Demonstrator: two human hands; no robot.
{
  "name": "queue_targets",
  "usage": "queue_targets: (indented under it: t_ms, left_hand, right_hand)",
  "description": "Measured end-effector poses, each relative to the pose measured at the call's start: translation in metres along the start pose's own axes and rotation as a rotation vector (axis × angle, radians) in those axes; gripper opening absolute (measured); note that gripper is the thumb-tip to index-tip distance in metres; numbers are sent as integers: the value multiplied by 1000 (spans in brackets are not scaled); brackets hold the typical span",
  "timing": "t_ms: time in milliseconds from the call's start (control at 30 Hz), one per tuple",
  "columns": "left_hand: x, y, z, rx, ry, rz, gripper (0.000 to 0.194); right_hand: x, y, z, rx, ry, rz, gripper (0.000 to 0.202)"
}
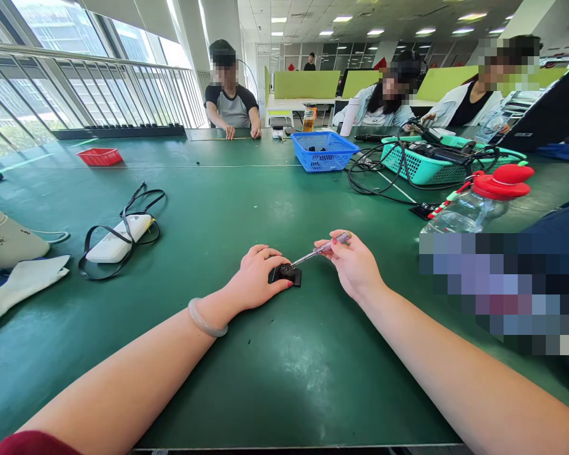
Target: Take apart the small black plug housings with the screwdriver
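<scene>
My left hand (258, 278) is closed around the left side of a small black part (291, 274) with a round raised middle, pressed against the green table (275, 208). My fingers hide part of it. In my right hand (353, 262) is a screwdriver (329, 244) with a clear, purplish handle, gripped between thumb and fingers. Its metal shaft slants down to the left, and the tip meets the top of the black part, or comes very near it.
A white power bank-like box (116, 243) with a black strap lies left. Farther off stand a red tray (99, 157), a blue basket (325, 151) and a teal basket (436, 165) with cables. A red-capped bottle (474, 205) stands right. Several people sit around the table.
</scene>
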State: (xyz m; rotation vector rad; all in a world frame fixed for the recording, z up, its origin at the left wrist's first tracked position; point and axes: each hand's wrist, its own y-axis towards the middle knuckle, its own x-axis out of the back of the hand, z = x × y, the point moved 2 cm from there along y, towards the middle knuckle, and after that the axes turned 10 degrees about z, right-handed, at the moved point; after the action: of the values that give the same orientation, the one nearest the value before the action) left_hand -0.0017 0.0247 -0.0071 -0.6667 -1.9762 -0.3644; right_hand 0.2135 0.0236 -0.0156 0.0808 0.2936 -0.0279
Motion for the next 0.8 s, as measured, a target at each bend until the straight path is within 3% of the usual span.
queue_targets:
  t_ms: [267, 533, 800]
  left_hand:
    - [0, 0, 1, -3, -2, 2, 36]
    - [0, 0, 0, -6, 4, -2, 37]
    - [0, 0, 0, 0, -2, -1, 36]
  right_hand:
    - [2, 2, 2, -35, 83, -58, 28]
    - [-4, 0, 1, -64, 101, -19, 40]
    - [2, 2, 2, -25, 91, -80, 36]
